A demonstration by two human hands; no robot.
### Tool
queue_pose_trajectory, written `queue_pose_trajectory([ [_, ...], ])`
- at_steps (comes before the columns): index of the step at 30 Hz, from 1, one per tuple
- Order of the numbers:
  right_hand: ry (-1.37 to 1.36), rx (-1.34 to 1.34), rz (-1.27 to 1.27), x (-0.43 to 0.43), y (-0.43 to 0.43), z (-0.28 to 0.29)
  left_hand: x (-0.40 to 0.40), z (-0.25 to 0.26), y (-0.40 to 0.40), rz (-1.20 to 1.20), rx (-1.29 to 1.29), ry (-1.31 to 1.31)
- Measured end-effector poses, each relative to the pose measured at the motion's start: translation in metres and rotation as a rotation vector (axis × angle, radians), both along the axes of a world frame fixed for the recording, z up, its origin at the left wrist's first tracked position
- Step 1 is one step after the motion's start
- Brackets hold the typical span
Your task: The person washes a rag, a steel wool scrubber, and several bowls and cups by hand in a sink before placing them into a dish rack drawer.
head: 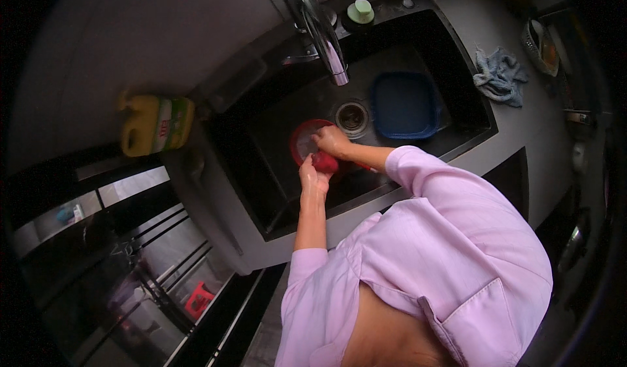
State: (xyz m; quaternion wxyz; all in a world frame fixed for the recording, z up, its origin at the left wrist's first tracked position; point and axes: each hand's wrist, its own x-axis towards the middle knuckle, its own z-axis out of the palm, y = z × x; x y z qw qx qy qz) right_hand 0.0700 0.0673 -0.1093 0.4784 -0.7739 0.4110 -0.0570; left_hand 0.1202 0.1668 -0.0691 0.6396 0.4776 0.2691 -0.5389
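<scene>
In the dark sink (274, 181) a red bowl (296, 141) with cloudy liquid stands left of the metal drain (351, 118). My left hand (313, 176) supports a small red object (324, 162) at the bowl's near edge; its exact kind is unclear. Over the bowl, my right hand (331, 140) is bent with its fingers curled down beside that object, and what the fingers touch is hidden. A red handle with a white tip (367, 167) shows partly under my right forearm. The chrome faucet (338, 68) hangs above the drain.
A blue plastic basin (405, 105) sits right of the drain. The sink's back rim bears a pale green knobbed object (361, 12). A crumpled grey-blue cloth (499, 76) and an oval basket (540, 47) lie on the right counter. A yellow jug (156, 125) stands left of the sink.
</scene>
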Motion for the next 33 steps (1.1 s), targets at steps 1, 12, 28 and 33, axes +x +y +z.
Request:
queue_pose_trajectory([
  [1,0.009,0.017,0.016,-0.003,-0.008,-0.003,0.001,0.012,0.002,-0.005,-0.036,0.043],
  [12,-0.329,-0.140,0.257,-0.012,0.073,0.105,0.022,-0.034,0.039,-0.073,-0.160,-0.186],
  [28,-0.485,0.258,0.126,0.015,0.006,0.046,0.037,0.031,0.012,0.211,-0.004,-0.195],
  [33,-0.194,0.567,0.699,-0.009,-0.016,0.070,0.075,0.120,0.012,0.263,-0.028,-0.343],
])
